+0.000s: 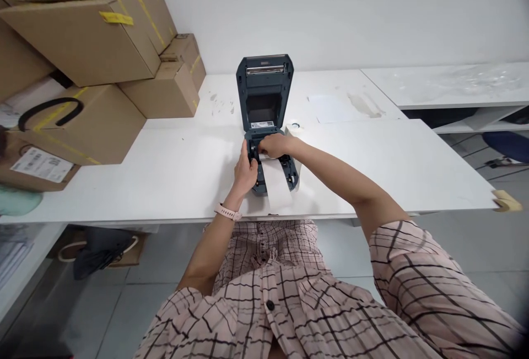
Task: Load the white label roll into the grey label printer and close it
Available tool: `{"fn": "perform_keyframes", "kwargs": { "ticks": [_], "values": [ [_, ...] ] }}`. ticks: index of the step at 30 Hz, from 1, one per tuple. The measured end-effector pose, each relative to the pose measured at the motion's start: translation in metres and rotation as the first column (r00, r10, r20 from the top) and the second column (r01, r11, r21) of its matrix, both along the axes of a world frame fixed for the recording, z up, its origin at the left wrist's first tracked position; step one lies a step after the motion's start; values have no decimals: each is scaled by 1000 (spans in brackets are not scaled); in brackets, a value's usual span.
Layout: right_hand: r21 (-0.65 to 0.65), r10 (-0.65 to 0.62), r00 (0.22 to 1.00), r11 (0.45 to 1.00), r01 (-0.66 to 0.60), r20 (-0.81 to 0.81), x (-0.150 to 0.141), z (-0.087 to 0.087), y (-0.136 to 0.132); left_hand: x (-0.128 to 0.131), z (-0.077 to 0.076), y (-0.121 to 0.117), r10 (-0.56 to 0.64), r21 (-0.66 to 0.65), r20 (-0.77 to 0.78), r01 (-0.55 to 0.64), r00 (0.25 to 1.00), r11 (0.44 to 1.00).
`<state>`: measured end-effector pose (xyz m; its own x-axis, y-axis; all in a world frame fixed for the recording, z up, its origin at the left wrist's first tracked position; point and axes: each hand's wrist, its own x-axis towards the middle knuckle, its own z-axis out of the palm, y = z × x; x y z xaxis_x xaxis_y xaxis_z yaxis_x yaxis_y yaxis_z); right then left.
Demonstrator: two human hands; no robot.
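My left hand (245, 172) rests its spread grip against the open label printer (265, 86) on the worktop (185, 183) as I work my curled right hand (275, 145), pinch unclear, at the paper strip (278, 183), which calls for straight handling.

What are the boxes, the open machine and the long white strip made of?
The boxes look like plain brown cardboard, with flat sides and folded flaps. The open machine seems to be dull dark plastic, judging by its smooth moulded lid. The white strip is probably paper, since it looks thin and bends.
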<state>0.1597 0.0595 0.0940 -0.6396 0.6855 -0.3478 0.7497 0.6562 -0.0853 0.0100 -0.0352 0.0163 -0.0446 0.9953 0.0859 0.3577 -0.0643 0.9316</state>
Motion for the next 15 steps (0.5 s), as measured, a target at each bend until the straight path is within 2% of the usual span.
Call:
{"fn": "perform_keyframes", "kwargs": {
  "ticks": [6, 10, 12, 15],
  "values": [
    [-179, 57, 997, 982, -65, -50, 5, 4, 9, 1, 4, -2, 17, -10, -31, -18, 999, 1000],
    [-356, 88, 978, 922, -152, -191, 19, 20, 14, 0, 5, -3, 13, -20, -10, -13, 1000, 1000],
    [-402, 102, 928, 881, -251, -358, 40, 33, 10, 0, 4, -3, 13, -18, -4, -13, 1000, 1000],
    [-355, 67, 777, 862, -361, -626, 93, 51, -13, 1, 4, -5, 17, 15, -2, -17, 1000, 1000]
  ]
}}
